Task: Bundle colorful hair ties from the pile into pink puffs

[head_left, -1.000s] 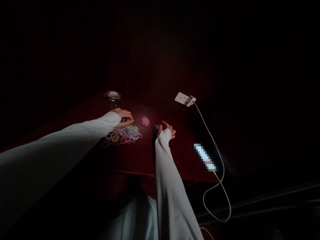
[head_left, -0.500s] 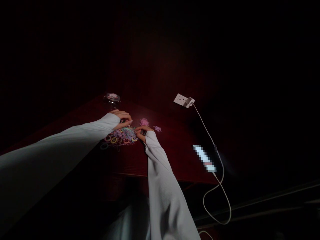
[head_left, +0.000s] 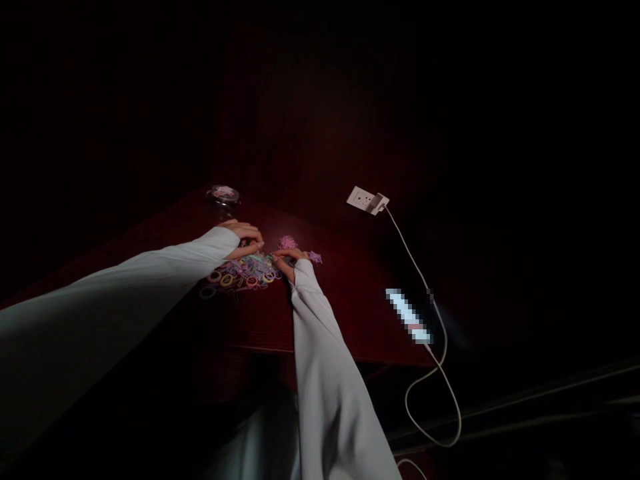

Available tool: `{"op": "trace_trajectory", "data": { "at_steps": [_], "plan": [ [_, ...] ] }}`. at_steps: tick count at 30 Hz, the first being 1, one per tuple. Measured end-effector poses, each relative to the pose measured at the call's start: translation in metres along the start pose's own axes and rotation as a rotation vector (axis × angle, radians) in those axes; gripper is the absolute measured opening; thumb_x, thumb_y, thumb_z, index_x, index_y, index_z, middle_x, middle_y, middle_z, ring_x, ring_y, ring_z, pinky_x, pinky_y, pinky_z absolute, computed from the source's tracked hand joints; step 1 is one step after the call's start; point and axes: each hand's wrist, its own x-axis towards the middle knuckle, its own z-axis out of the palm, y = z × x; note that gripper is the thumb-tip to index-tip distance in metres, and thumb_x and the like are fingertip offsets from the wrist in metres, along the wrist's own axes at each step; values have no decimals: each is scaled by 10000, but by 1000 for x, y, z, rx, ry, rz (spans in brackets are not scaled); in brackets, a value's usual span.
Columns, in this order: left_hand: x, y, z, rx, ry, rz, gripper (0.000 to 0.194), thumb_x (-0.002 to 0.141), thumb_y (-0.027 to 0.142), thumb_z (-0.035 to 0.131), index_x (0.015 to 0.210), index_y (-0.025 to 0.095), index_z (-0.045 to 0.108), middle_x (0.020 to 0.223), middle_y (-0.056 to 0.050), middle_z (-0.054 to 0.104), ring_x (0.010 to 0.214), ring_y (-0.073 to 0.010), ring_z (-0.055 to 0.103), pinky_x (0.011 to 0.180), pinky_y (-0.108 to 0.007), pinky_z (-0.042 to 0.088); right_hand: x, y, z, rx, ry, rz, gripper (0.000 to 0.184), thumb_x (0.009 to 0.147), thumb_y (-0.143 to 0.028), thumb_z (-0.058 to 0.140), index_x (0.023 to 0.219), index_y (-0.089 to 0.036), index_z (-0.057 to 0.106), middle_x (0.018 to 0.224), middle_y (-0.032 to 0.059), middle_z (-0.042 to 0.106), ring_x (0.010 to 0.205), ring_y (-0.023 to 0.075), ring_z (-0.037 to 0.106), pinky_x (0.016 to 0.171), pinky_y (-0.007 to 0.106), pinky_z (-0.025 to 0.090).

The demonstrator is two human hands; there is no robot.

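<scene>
A mixed heap of colourful hair ties (head_left: pixel 250 272), small bands with some larger rings among them, lies on the dark red table. At its far left side, my left hand (head_left: pixel 246 236) is bent over the heap, thumb and fingertips drawn together. My right hand (head_left: pixel 289 261) sits at the heap's right edge with thumb and forefinger pinched; whatever is between them is too small to make out. Just beyond that hand are a pile of pink hair ties (head_left: pixel 287 243) and a smaller pinkish-purple cluster (head_left: pixel 315 257).
A round clear container (head_left: pixel 223 197) with a label on top stands behind my left hand. To the right, a lit phone (head_left: pixel 409 317) lies near the table edge. Its white cable (head_left: pixel 413 257) runs to a plug in a wall socket (head_left: pixel 367 201). Surroundings are very dark.
My right hand has shifted slightly up and to the right, closer to the pinkish-purple cluster. My left hand has stayed almost in place.
</scene>
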Motion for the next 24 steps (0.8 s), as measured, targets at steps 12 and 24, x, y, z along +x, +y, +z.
{"op": "trace_trajectory", "data": {
  "at_steps": [12, 24],
  "plan": [
    [0, -4, 2, -11, -16, 10, 290, 1056, 408, 553, 949, 239, 763, 856, 16, 738, 753, -151, 591, 844, -315, 370, -6, -4, -2, -76, -53, 13, 231, 961, -476, 756, 980, -296, 899, 1042, 49, 786, 1094, 234, 649, 1061, 380, 496],
    [-1, -2, 4, -30, 7, 13, 304, 1053, 423, 563, 923, 239, 767, 854, 10, 751, 729, -145, 583, 842, -317, 380, -3, -10, -6, 5, 13, 65, 351, 961, -582, 730, 887, -262, 853, 947, 39, 812, 1047, 253, 678, 1001, 391, 540]
  ]
}}
